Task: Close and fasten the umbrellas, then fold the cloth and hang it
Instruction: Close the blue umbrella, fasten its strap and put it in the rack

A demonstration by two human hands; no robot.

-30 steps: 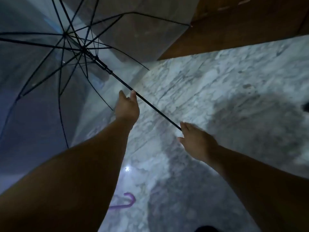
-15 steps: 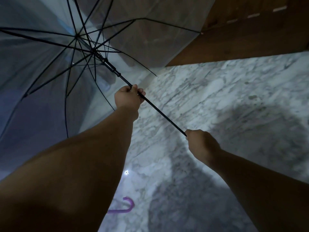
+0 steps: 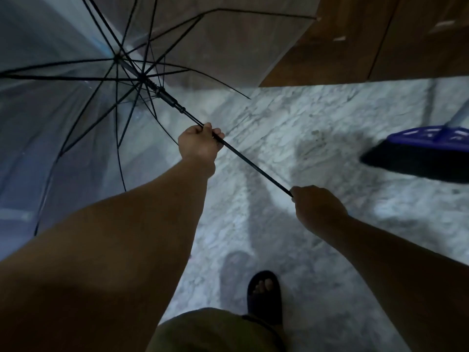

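Observation:
A clear umbrella [image 3: 63, 118] with black ribs is spread open at the upper left, its black shaft [image 3: 253, 165] slanting down to the right. My left hand [image 3: 198, 143] grips the shaft a little below the black runner [image 3: 167, 97]. My right hand [image 3: 317, 207] is curled round the shaft's lower end, which hides the handle. No cloth shows in this view.
A blue-headed broom [image 3: 416, 153] with dark bristles stands at the right on the marble floor [image 3: 291, 123]. Brown wooden cabinet doors [image 3: 355, 47] run along the top right. My sandalled foot [image 3: 265, 293] is at the bottom centre.
Both hands went from open beside the shaft to gripping it. The view has swung right and down, bringing in the broom and my foot; the purple handle on the floor is out of sight.

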